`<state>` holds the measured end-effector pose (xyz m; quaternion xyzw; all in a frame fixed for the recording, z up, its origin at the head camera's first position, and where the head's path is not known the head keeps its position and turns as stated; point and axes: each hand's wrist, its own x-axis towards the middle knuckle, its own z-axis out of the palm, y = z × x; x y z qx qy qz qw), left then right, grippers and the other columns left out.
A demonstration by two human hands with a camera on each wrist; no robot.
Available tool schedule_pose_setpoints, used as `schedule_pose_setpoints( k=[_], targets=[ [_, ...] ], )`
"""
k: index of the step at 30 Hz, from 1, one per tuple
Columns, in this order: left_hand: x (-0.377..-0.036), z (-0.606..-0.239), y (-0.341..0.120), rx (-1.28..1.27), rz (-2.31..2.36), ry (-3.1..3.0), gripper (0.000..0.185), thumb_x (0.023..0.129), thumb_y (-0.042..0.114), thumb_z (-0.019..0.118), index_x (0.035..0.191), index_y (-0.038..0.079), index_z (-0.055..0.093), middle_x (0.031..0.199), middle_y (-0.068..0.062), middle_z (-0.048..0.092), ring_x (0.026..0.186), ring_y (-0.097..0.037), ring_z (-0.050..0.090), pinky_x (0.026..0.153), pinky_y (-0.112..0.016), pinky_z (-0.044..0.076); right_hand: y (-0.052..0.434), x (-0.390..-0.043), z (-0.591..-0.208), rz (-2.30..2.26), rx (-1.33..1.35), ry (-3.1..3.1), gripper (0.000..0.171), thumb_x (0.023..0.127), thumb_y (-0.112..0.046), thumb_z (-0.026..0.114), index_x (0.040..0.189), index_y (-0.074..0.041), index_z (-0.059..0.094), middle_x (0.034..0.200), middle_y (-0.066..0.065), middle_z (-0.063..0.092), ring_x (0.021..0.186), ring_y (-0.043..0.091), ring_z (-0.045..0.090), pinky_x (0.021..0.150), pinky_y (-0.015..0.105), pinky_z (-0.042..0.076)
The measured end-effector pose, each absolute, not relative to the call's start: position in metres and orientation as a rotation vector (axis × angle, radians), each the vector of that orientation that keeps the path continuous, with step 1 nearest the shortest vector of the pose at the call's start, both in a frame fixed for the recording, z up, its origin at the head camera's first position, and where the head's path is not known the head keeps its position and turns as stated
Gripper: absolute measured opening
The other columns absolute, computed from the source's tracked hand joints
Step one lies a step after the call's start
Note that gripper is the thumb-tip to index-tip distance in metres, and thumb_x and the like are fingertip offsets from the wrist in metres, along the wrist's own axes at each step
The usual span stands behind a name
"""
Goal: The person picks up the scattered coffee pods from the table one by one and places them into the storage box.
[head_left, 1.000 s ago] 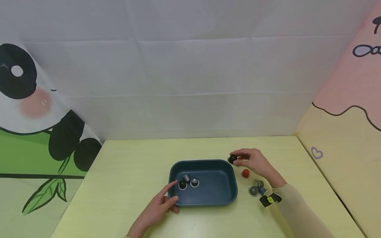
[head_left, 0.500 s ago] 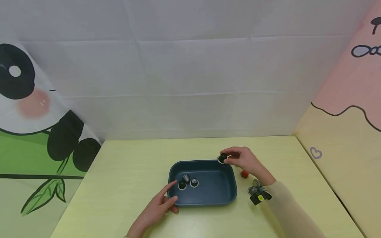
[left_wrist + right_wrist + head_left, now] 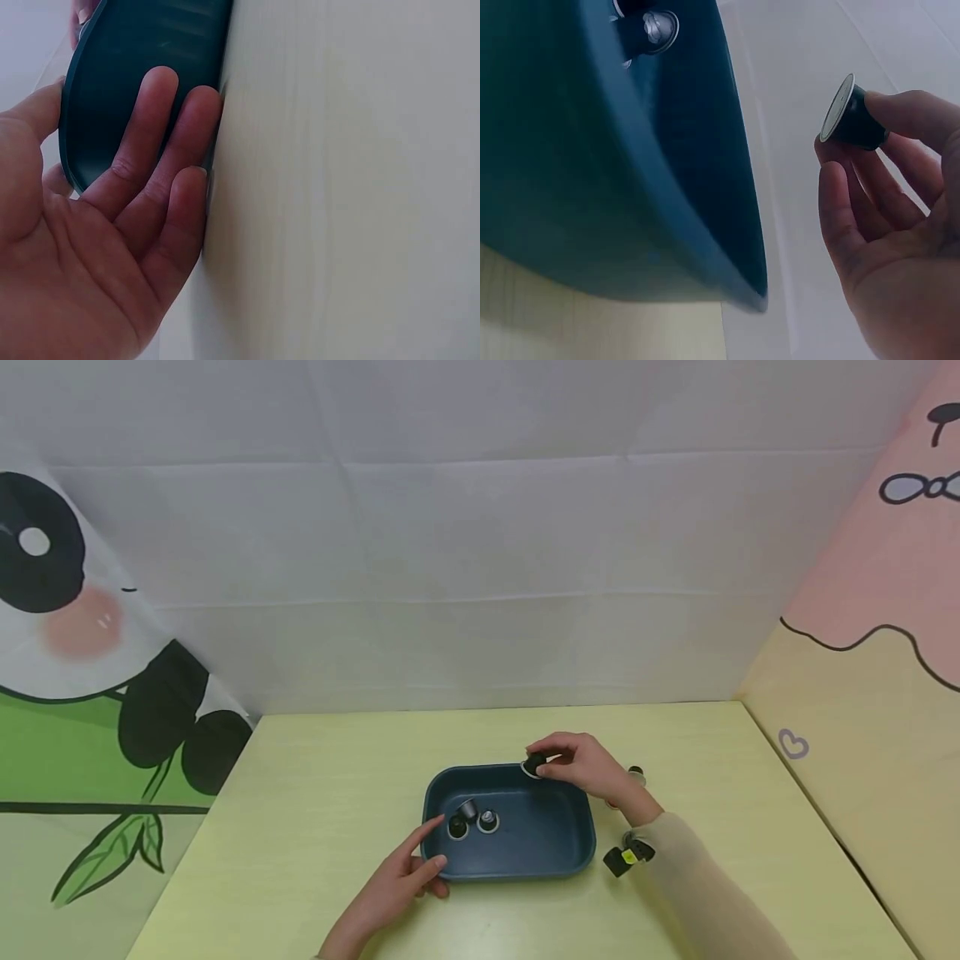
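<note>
My right hand (image 3: 581, 768) pinches a small black capsule (image 3: 534, 764) between thumb and fingertips, holding it in the air just over the far rim of the dark blue tray (image 3: 555, 852); from my right wrist the capsule (image 3: 853, 118) shows tilted on its side, its silvery flat face turned toward the tray (image 3: 652, 187) and clear of it. My left hand (image 3: 401, 881) rests on the desk (image 3: 315, 793) at the near left corner of the tray, fingers straight and relaxed, gripping nothing; from the left wrist the fingers (image 3: 154, 161) lie flat against the tray's outer wall (image 3: 135, 60). Inside the tray, near its left end, three capsules (image 3: 472, 818) sit close together. To the right of the tray another capsule (image 3: 636, 772) shows on the desk just past my right hand, and a few more capsules (image 3: 622, 858), one with a yellow spot, lie beside my right sleeve (image 3: 701, 893).
</note>
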<state>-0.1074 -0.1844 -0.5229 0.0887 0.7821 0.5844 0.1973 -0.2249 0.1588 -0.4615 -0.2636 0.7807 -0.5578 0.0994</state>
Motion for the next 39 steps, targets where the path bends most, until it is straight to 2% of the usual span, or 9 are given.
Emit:
schedule_pose_setpoints(
  k=[8, 15, 22, 28, 33, 39],
  targets=[
    [-0.107, -0.525, -0.185, 0.234, 1.647, 2.174, 0.06, 0.103, 0.023, 0.057, 0.157, 0.02, 0.029, 0.077, -0.014, 0.071, 0.077, -0.027, 0.069, 0.068, -0.028, 0.046, 0.139, -0.232, -0.461, -1.671, -0.782, 2.277, 0.032, 0.092, -0.011, 0.072, 0.124, -0.004, 0.068, 0.119, 0.009, 0.067, 0.107, 0.024, 0.066, 0.084, 0.031, 0.054],
    [-0.107, -0.525, -0.186, 0.226, 1.627, 2.187, 0.06, 0.104, 0.023, 0.057, 0.157, 0.02, 0.03, 0.077, -0.014, 0.072, 0.078, -0.027, 0.069, 0.069, -0.029, 0.046, 0.127, -0.238, -0.463, -1.775, -0.715, 2.164, 0.034, 0.093, -0.006, 0.071, 0.126, 0.0, 0.066, 0.124, 0.016, 0.066, 0.111, 0.03, 0.064, 0.087, 0.033, 0.053],
    [-0.105, -0.524, -0.186, 0.251, 1.627, 2.197, 0.059, 0.103, 0.027, 0.057, 0.156, 0.022, 0.031, 0.076, -0.011, 0.072, 0.077, -0.024, 0.07, 0.069, -0.028, 0.047, 0.121, -0.246, -0.476, -1.843, -0.735, 2.099, 0.034, 0.093, -0.007, 0.071, 0.126, -0.001, 0.067, 0.122, 0.013, 0.067, 0.109, 0.024, 0.066, 0.087, 0.034, 0.053],
    [-0.106, -0.525, -0.186, 0.264, 1.634, 2.194, 0.061, 0.103, 0.028, 0.058, 0.157, 0.02, 0.03, 0.076, -0.013, 0.072, 0.077, -0.025, 0.07, 0.069, -0.028, 0.047, 0.116, -0.249, -0.48, -1.906, -0.753, 2.017, 0.035, 0.092, -0.003, 0.071, 0.125, 0.003, 0.066, 0.122, 0.017, 0.067, 0.108, 0.025, 0.066, 0.086, 0.036, 0.054],
    [-0.106, -0.526, -0.184, 0.262, 1.639, 2.188, 0.061, 0.103, 0.026, 0.057, 0.157, 0.019, 0.029, 0.077, -0.014, 0.072, 0.077, -0.027, 0.069, 0.068, -0.028, 0.046, 0.112, -0.252, -0.489, -1.885, -0.775, 1.96, 0.036, 0.091, 0.0, 0.07, 0.126, 0.006, 0.064, 0.121, 0.019, 0.067, 0.109, 0.026, 0.066, 0.088, 0.033, 0.053],
    [-0.108, -0.526, -0.184, 0.261, 1.64, 2.195, 0.061, 0.103, 0.026, 0.057, 0.157, 0.019, 0.029, 0.077, -0.014, 0.072, 0.075, -0.027, 0.067, 0.067, -0.028, 0.046, 0.109, -0.254, -0.496, -1.813, -0.862, 1.918, 0.034, 0.09, -0.001, 0.071, 0.124, 0.003, 0.066, 0.12, 0.016, 0.068, 0.11, 0.029, 0.065, 0.088, 0.033, 0.052]
  ],
)
